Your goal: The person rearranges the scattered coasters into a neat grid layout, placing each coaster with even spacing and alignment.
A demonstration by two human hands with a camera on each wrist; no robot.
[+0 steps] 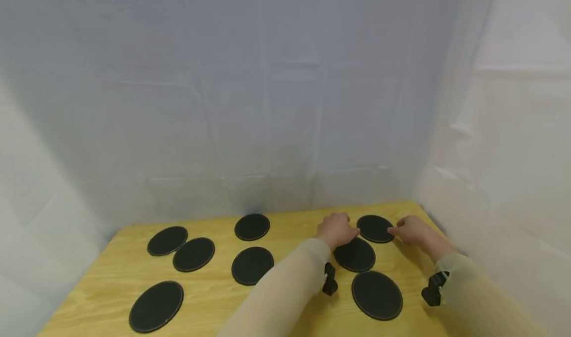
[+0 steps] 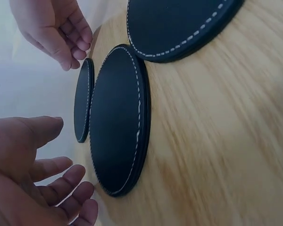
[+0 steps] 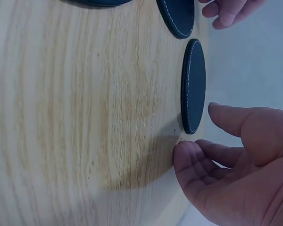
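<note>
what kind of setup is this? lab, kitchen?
Likely a staged recording booth, not a kitchen: white fabric sheets curtain a wooden table, which bears only identical black round coasters, and black wrist-worn cameras show by both hands.

The far coaster (image 1: 375,228), between the left hand (image 1: 336,229) and the right hand (image 1: 412,229), was black, and the coaster nearer the person (image 1: 354,254) was black too. In the left wrist view that nearer one (image 2: 117,122) carried a line of pale stitching round its rim. The table (image 1: 290,297) was yellowish wood with a darker streaked grain. Both sleeves (image 1: 285,287) were pale beige. The backdrop (image 1: 250,104) was plain bluish white.
</note>
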